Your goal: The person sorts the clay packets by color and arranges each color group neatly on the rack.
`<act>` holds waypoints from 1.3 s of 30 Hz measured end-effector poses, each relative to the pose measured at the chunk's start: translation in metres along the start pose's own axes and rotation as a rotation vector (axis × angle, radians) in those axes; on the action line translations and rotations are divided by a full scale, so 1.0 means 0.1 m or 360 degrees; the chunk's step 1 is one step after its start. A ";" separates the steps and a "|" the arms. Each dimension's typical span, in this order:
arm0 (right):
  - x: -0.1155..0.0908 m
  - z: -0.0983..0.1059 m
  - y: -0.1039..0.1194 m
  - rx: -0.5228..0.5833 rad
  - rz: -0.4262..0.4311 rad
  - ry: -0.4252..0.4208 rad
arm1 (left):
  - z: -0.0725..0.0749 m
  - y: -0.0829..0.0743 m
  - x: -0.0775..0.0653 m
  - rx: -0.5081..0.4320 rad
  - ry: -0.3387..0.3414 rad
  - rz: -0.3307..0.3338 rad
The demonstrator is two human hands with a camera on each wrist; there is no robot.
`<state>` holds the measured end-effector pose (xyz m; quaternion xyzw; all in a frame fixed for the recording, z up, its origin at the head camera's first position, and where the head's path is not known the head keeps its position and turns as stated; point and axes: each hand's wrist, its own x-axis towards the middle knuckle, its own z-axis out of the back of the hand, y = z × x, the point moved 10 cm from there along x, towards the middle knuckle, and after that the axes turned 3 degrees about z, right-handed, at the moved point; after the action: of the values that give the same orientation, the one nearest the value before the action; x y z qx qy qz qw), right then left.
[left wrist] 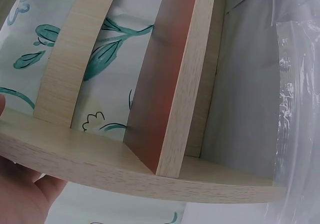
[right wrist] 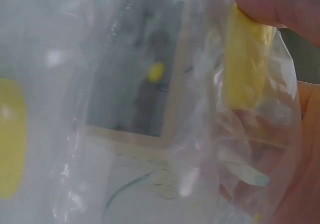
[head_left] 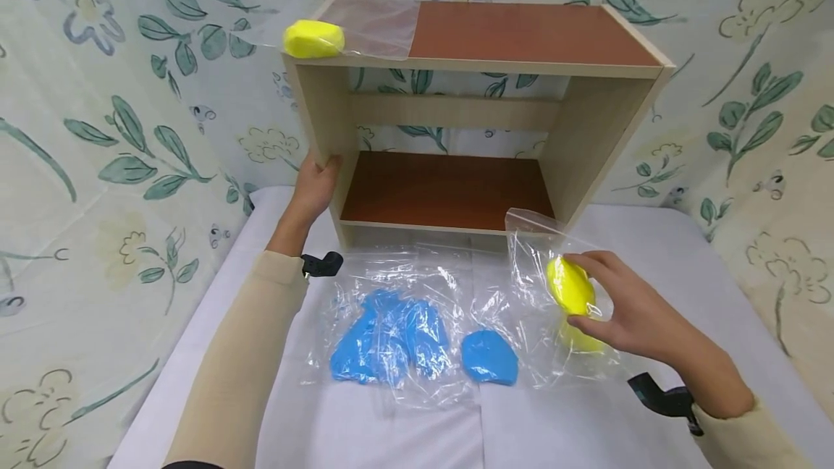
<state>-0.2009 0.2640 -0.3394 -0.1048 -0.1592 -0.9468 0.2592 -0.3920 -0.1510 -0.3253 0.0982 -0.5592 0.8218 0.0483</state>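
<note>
A flowered cloth (head_left: 78, 223) hangs behind a white table (head_left: 534, 429), on which stands a wooden shelf (head_left: 521, 35) with a brown top board and a brown lower board. In front of it, a group of blue lumps (head_left: 384, 339) lies in clear plastic bags, with a single blue lump (head_left: 489, 357) just to their right. One yellow lump (head_left: 313, 39) rests on the top board at its front left corner, its bag spread along the board; another yellow lump (head_left: 570, 286) is in the right hand (head_left: 628, 306), near the shelf's lower right front. The lump on the corner looks the likeliest to fall, since a tug on the shelf or on its loose plastic might tip it over the edge. The held lump could slip, because the film is slick, and its bag could snag the yellow patch (head_left: 580, 339) below, probably another lump. The left hand (head_left: 317, 185) grips the shelf's left side panel, the forearm stretched well forward. The right hand reaches in from the right, thumb below and fingers above, pinching the lump through its bag, the gap no wider than the lump.
</note>
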 end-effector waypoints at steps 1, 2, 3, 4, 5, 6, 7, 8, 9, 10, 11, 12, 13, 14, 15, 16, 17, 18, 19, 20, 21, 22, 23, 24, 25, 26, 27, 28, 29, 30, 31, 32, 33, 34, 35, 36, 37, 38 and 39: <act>0.02 0.00 0.02 0.0000 0.0011 -0.0002 | -0.01 0.00 0.00 -0.0001 0.0003 -0.0004; 0.04 0.00 0.04 0.0008 0.0023 -0.0002 | -0.01 0.00 0.00 0.0003 0.0000 -0.0005; 0.06 0.00 0.06 0.0018 0.0035 -0.0001 | -0.01 0.00 0.00 0.0003 -0.0002 -0.0009; 0.08 0.01 0.08 0.0018 0.0048 0.0000 | -0.02 -0.01 0.00 0.0004 -0.0001 -0.0011; 0.11 0.01 0.10 0.0018 0.0060 0.0002 | -0.02 -0.01 0.01 0.0002 -0.0001 -0.0016; 0.14 0.01 0.13 0.0014 0.0074 0.0004 | -0.02 -0.01 0.01 -0.0003 -0.0007 -0.0018; 0.17 0.02 0.15 0.0011 0.0087 0.0009 | -0.02 -0.01 0.01 -0.0002 -0.0009 -0.0021; 0.20 0.03 0.18 0.0007 0.0103 0.0015 | -0.02 -0.01 0.01 0.0003 -0.0009 -0.0023; 0.24 0.04 0.21 0.0004 0.0121 0.0020 | -0.02 -0.02 0.01 0.0002 -0.0009 -0.0030; 0.28 0.05 0.24 0.0003 0.0141 0.0023 | -0.02 -0.02 0.01 0.0003 -0.0006 -0.0035; 0.32 0.06 0.28 0.0005 0.0162 0.0025 | -0.01 -0.03 0.01 -0.0001 -0.0009 -0.0041; 0.36 0.08 0.31 0.0007 0.0183 0.0024 | -0.01 -0.03 0.01 -0.0010 -0.0010 -0.0047; 0.40 0.09 0.34 0.0014 0.0202 0.0025 | -0.01 -0.03 0.01 -0.0015 -0.0012 -0.0054; 0.44 0.11 0.37 0.0020 0.0221 0.0024 | 0.00 -0.03 0.00 -0.0022 -0.0017 -0.0057; 0.47 0.13 0.40 0.0029 0.0237 0.0024 | 0.00 -0.03 0.01 -0.0032 -0.0019 -0.0061; 0.50 0.14 0.42 0.0035 0.0250 0.0024 | 0.00 -0.03 0.00 -0.0039 -0.0020 -0.0063; 0.53 0.16 0.45 0.0039 0.0260 0.0023 | 0.00 -0.03 0.01 -0.0052 -0.0024 -0.0062; 0.55 0.18 0.47 0.0043 0.0270 0.0022 | 0.00 -0.03 0.01 -0.0058 -0.0024 -0.0060; 0.57 0.21 0.50 0.0048 0.0281 0.0020 | 0.00 -0.03 0.01 -0.0056 -0.0025 -0.0059; 0.59 0.24 0.52 0.0052 0.0291 0.0016 | 0.00 -0.03 0.02 -0.0060 -0.0024 -0.0059; 0.61 0.27 0.55 0.0057 0.0302 0.0010 | 0.00 -0.03 0.02 -0.0063 -0.0024 -0.0062; 0.63 0.31 0.58 0.0061 0.0315 -0.0001 | 0.00 -0.04 0.02 -0.0067 -0.0029 -0.0068; 0.65 0.34 0.62 0.0064 0.0331 -0.0016 | 0.00 -0.06 0.01 -0.0074 -0.0026 -0.0059; 0.66 0.38 0.65 0.0067 0.0351 -0.0030 | 0.01 -0.10 -0.01 -0.0073 -0.0016 -0.0056; 0.68 0.41 0.68 0.0068 0.0372 -0.0043 | 0.00 -0.11 -0.02 -0.0079 -0.0012 -0.0060; 0.69 0.45 0.72 0.0076 0.0393 -0.0057 | 0.00 -0.11 -0.02 -0.0084 -0.0012 -0.0059; 0.70 0.47 0.75 0.0076 0.0416 -0.0072 | 0.00 -0.10 -0.03 -0.0091 -0.0008 -0.0053; 0.72 0.50 0.78 0.0072 0.0440 -0.0093 | -0.01 -0.11 -0.03 -0.0096 0.0000 -0.0050; 0.73 0.53 0.82 0.0068 0.0467 -0.0114 | -0.01 -0.11 -0.04 -0.0094 0.0007 -0.0047; 0.74 0.55 0.85 0.0070 0.0495 -0.0136 | -0.01 -0.09 -0.03 -0.0088 0.0009 -0.0060; 0.76 0.58 0.88 0.0073 0.0522 -0.0160 | -0.02 -0.05 0.00 -0.0084 0.0005 -0.0070; 0.77 0.61 0.92 0.0085 0.0552 -0.0186 | -0.02 -0.06 0.00 -0.0080 0.0006 -0.0069; 0.79 0.65 0.97 0.0094 0.0586 -0.0212 | -0.02 -0.06 -0.01 -0.0080 0.0011 -0.0073; 0.81 0.68 1.02 0.0109 0.0623 -0.0240 | -0.02 -0.07 -0.01 -0.0073 0.0011 -0.0074; 0.83 0.72 1.07 0.0130 0.0661 -0.0267 | -0.01 -0.08 -0.01 -0.0069 0.0012 -0.0070; 0.85 0.76 1.12 0.0148 0.0698 -0.0292 | -0.01 -0.08 -0.01 -0.0074 0.0016 -0.0064; 0.87 0.80 1.17 0.0162 0.0735 -0.0318 | -0.01 -0.09 -0.01 -0.0079 0.0020 -0.0053; 0.88 0.84 1.23 0.0178 0.0770 -0.0344 | -0.01 -0.09 -0.01 -0.0092 0.0028 -0.0046; 0.90 0.89 1.28 0.0184 0.0800 -0.0370 | -0.01 -0.10 -0.01 -0.0098 0.0038 -0.0038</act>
<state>-0.1993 0.1506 -0.2005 -0.2339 -0.2107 -0.8238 0.4715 -0.3892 -0.1461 -0.3169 0.0935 -0.5825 0.8046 0.0677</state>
